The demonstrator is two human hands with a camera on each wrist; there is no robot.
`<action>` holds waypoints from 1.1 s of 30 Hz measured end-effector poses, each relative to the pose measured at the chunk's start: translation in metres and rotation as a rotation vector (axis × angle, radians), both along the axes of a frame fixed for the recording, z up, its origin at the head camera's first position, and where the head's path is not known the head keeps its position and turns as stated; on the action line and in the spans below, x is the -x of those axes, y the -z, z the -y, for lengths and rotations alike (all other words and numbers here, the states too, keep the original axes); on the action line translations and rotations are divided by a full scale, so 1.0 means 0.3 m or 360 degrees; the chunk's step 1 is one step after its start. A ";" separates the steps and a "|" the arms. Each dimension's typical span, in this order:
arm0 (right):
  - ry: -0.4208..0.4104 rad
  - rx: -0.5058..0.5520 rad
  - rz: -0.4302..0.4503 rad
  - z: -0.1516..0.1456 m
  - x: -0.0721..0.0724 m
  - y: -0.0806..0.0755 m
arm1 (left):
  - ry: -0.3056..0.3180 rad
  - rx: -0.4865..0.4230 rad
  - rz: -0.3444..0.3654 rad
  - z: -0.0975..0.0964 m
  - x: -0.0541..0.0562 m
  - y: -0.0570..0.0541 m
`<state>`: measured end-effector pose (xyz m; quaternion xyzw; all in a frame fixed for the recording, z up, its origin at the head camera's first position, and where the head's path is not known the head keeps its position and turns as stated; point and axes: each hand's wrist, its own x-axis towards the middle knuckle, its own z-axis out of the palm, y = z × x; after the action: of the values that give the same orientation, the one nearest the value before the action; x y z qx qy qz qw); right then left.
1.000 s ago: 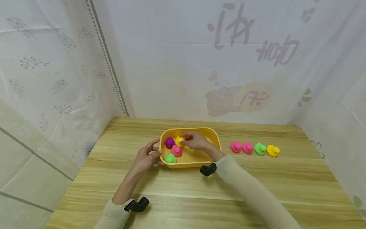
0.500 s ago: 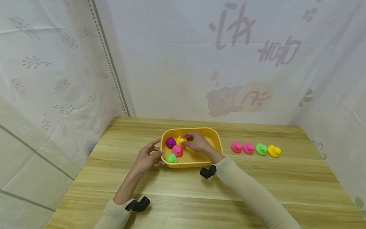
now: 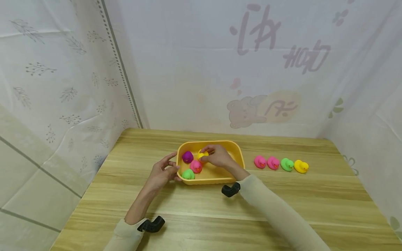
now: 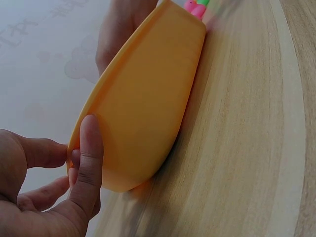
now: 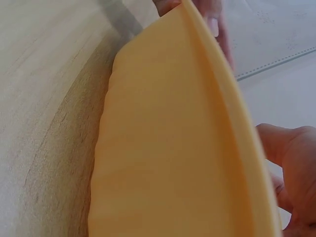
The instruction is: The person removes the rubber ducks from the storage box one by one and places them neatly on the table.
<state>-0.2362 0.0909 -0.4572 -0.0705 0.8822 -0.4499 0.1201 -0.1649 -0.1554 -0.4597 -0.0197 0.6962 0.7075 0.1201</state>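
Pinching yellow duck [image 3: 201, 155]: right grip [image 3: 218, 156]

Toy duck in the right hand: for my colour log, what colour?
Rounded yellow toy duck, clearest in the head view.

Wood-grain table [image 3: 201, 223]; pale fabric [image 3: 182, 69] on 3 sides, bear print [image 3: 243, 112] behind.

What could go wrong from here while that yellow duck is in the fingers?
The right hand holds the yellow duck close to the pink duck in the tray, so lifting it might knock that one.

The right wrist crosses the rim of the tray; a bump could shift it, though the left hand grips one end.
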 end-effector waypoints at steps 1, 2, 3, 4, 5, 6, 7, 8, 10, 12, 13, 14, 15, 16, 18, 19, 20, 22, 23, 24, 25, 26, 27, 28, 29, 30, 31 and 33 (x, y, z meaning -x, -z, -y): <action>0.0008 0.0006 0.0003 -0.002 -0.001 -0.001 | 0.0000 -0.0006 0.0001 0.000 0.000 0.000; 0.0013 0.0011 0.0002 -0.005 -0.003 -0.003 | -0.0001 -0.0010 0.0001 0.000 0.000 0.001; 0.0019 0.0019 0.0004 -0.007 -0.005 -0.005 | -0.0004 -0.0017 0.0002 0.000 0.000 0.002; 0.0021 0.0023 0.0003 -0.009 -0.007 -0.007 | 0.0001 -0.0014 -0.0004 0.001 0.001 0.004; 0.0023 0.0027 0.0001 -0.012 -0.009 -0.008 | -0.0001 -0.0018 -0.0004 0.001 0.000 0.004; 0.0026 0.0031 0.0003 -0.015 -0.012 -0.011 | 0.0001 -0.0017 -0.0006 0.002 0.001 0.005; 0.0031 0.0037 0.0007 -0.017 -0.014 -0.014 | -0.0004 -0.0023 -0.0003 0.001 0.001 0.006; 0.0034 0.0050 0.0012 -0.021 -0.017 -0.017 | 0.0000 -0.0017 -0.0006 0.002 0.001 0.007; 0.0041 0.0074 0.0023 -0.028 -0.023 -0.023 | 0.0008 -0.0007 -0.0010 0.003 0.001 0.009; 0.0046 0.0100 0.0038 -0.036 -0.031 -0.029 | 0.0010 -0.0009 -0.0006 0.003 0.001 0.010; 0.0048 0.0111 0.0045 -0.040 -0.035 -0.032 | 0.0012 -0.0008 -0.0006 0.003 0.001 0.011; 0.0046 0.0121 0.0046 -0.044 -0.038 -0.033 | 0.0015 -0.0006 -0.0006 0.003 0.001 0.011; 0.0049 0.0135 0.0051 -0.048 -0.042 -0.036 | 0.0014 -0.0010 -0.0003 0.002 0.001 0.011; 0.0052 0.0142 0.0052 -0.051 -0.046 -0.039 | 0.0015 -0.0011 -0.0002 0.002 0.002 0.011; 0.0059 0.0161 0.0048 -0.057 -0.052 -0.042 | 0.0014 -0.0011 -0.0002 0.002 0.002 0.012; 0.0064 0.0166 0.0042 -0.059 -0.056 -0.045 | 0.0014 -0.0010 -0.0003 0.002 0.002 0.012; 0.0068 0.0173 0.0036 -0.061 -0.059 -0.046 | 0.0015 -0.0008 -0.0005 0.002 0.002 0.012; 0.0076 0.0176 0.0033 -0.065 -0.066 -0.049 | 0.0016 -0.0005 -0.0009 0.002 0.002 0.011; 0.0077 0.0176 0.0032 -0.067 -0.069 -0.051 | 0.0014 -0.0004 -0.0011 0.003 0.001 0.011; 0.0077 0.0180 0.0034 -0.069 -0.073 -0.054 | 0.0017 -0.0003 -0.0017 0.003 0.000 0.009; 0.0078 0.0185 0.0037 -0.071 -0.077 -0.056 | 0.0018 -0.0002 -0.0019 0.003 0.000 0.009; 0.0080 0.0188 0.0041 -0.074 -0.082 -0.058 | 0.0019 -0.0001 -0.0022 0.004 -0.001 0.008; 0.0082 0.0196 0.0045 -0.077 -0.086 -0.060 | 0.0019 -0.0003 -0.0024 0.004 0.000 0.007; 0.0082 0.0210 0.0048 -0.078 -0.091 -0.062 | 0.0021 -0.0002 -0.0025 0.005 -0.001 0.007; 0.0081 0.0225 0.0047 -0.081 -0.096 -0.064 | 0.0021 -0.0004 -0.0022 0.004 -0.001 0.007; 0.0082 0.0242 0.0048 -0.084 -0.101 -0.065 | 0.0023 -0.0003 -0.0022 0.005 -0.001 0.007; 0.0084 0.0260 0.0046 -0.088 -0.106 -0.067 | 0.0022 -0.0005 -0.0018 0.004 -0.001 0.008; 0.0081 0.0288 0.0031 -0.096 -0.114 -0.072 | 0.0022 -0.0007 -0.0019 0.005 0.000 0.006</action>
<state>-0.2020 0.1196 -0.4357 -0.0540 0.8382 -0.5313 0.1104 -0.1649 -0.1568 -0.4615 -0.0105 0.6954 0.7083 0.1209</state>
